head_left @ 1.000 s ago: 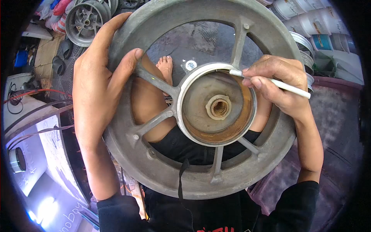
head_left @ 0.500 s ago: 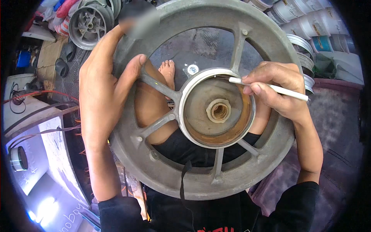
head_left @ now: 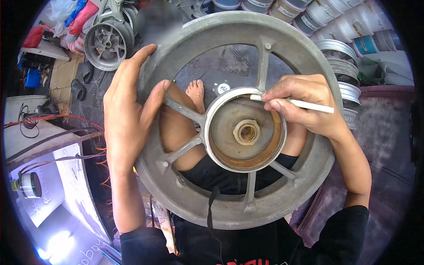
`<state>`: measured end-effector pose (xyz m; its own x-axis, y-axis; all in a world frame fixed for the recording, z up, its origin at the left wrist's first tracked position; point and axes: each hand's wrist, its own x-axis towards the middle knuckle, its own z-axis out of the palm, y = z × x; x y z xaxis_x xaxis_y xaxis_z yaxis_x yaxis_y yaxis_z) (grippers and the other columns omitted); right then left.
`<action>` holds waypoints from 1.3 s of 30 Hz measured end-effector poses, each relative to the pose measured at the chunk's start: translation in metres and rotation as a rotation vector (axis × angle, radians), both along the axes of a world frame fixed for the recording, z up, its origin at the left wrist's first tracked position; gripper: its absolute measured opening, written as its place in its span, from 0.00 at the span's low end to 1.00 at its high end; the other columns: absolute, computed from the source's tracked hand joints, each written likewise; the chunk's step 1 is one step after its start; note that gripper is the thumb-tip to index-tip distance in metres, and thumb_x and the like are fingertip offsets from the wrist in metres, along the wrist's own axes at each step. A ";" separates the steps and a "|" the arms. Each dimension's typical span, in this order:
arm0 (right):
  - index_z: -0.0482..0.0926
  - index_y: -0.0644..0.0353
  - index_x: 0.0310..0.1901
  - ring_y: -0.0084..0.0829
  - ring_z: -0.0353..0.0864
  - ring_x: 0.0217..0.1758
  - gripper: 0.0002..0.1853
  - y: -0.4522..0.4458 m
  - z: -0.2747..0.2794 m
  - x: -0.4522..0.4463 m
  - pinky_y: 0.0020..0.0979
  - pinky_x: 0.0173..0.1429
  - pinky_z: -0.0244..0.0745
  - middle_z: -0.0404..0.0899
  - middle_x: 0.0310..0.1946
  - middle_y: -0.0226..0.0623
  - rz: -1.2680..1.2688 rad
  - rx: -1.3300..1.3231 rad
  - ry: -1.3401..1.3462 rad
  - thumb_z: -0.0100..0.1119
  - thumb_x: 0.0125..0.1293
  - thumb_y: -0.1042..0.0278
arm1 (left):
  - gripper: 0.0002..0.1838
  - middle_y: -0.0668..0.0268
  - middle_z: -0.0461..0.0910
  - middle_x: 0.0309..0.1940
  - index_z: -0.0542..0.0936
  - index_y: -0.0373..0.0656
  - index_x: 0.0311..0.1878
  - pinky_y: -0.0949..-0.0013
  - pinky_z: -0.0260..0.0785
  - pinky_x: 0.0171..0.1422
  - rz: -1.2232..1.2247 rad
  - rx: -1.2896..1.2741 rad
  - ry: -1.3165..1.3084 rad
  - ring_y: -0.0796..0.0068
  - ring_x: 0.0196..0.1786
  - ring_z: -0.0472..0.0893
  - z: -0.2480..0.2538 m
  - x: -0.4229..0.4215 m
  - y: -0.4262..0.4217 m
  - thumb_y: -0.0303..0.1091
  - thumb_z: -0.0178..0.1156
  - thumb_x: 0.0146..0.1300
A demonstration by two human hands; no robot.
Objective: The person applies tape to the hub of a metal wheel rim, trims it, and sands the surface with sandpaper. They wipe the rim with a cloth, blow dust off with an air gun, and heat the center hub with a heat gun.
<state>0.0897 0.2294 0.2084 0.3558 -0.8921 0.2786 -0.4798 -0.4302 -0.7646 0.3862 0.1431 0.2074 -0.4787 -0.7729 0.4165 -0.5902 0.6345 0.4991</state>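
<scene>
A large grey cast motorcycle wheel (head_left: 302,185) rests across my lap, its hub side facing me. My left hand (head_left: 132,101) grips the rim at the left, thumb on the inner side by a spoke and fingers along the outer edge. In my right hand (head_left: 304,104), a slim white pen-like tool (head_left: 311,106) is pinched between thumb and fingers. Its tip is at the upper inside edge of the round hub (head_left: 210,145); whether it touches is hard to tell. Brown, rust-coloured residue lines the hub's inner wall, and a splined collar (head_left: 246,132) sits at its centre.
Other rims (head_left: 346,70) are stacked at the right, below labelled tubs (head_left: 322,15). Another wheel (head_left: 108,44) stands at the back left. Red and dark cables (head_left: 57,117) run along the left, near a bright lamp (head_left: 57,243). A black strap (head_left: 212,212) hangs over the wheel's lower edge.
My right hand has moved left with the white tool, bringing its tip further left along the hub's upper edge. The camera view has shifted slightly; my left hand keeps its grip.
</scene>
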 end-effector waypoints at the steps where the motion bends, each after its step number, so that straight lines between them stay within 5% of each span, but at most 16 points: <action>1: 0.84 0.65 0.35 0.37 0.87 0.33 0.05 0.000 0.000 0.000 0.31 0.38 0.80 0.86 0.31 0.40 0.007 0.003 -0.011 0.65 0.62 0.72 | 0.26 0.51 0.80 0.51 0.76 0.38 0.62 0.59 0.72 0.58 0.001 0.000 0.000 0.51 0.52 0.81 0.001 0.000 0.000 0.27 0.67 0.58; 10: 0.84 0.66 0.35 0.32 0.87 0.32 0.08 0.005 0.014 -0.003 0.29 0.37 0.79 0.86 0.29 0.39 -0.036 0.052 -0.079 0.63 0.63 0.68 | 0.20 0.58 0.79 0.53 0.83 0.48 0.53 0.57 0.70 0.59 -0.076 -0.204 -0.121 0.53 0.54 0.78 0.015 -0.004 0.008 0.27 0.69 0.55; 11: 0.84 0.66 0.35 0.29 0.86 0.31 0.09 0.006 0.015 -0.004 0.28 0.37 0.79 0.86 0.29 0.38 -0.078 0.063 -0.120 0.63 0.63 0.67 | 0.16 0.60 0.79 0.54 0.86 0.50 0.45 0.55 0.68 0.57 -0.172 -0.276 -0.158 0.56 0.54 0.77 0.015 -0.007 0.008 0.27 0.71 0.51; 15: 0.84 0.66 0.34 0.22 0.83 0.30 0.10 0.009 0.017 -0.012 0.25 0.35 0.76 0.84 0.27 0.35 -0.212 0.023 -0.252 0.63 0.63 0.65 | 0.19 0.60 0.78 0.54 0.86 0.51 0.41 0.55 0.66 0.60 -0.558 -0.209 -0.210 0.55 0.57 0.76 0.012 -0.034 0.011 0.30 0.69 0.40; 20: 0.82 0.66 0.35 0.18 0.80 0.29 0.08 0.013 0.020 -0.018 0.20 0.32 0.73 0.82 0.28 0.34 -0.304 -0.066 -0.480 0.60 0.65 0.69 | 0.12 0.61 0.78 0.53 0.85 0.48 0.39 0.58 0.64 0.60 -0.728 -0.229 -0.345 0.60 0.59 0.75 0.014 -0.069 0.004 0.35 0.60 0.51; 39: 0.81 0.67 0.39 0.15 0.77 0.27 0.08 0.016 0.015 -0.033 0.17 0.28 0.68 0.81 0.26 0.33 -0.399 -0.204 -0.685 0.59 0.67 0.71 | 0.15 0.66 0.76 0.48 0.83 0.42 0.42 0.65 0.66 0.56 -0.869 -0.542 -0.710 0.68 0.56 0.74 0.016 -0.083 0.002 0.37 0.59 0.52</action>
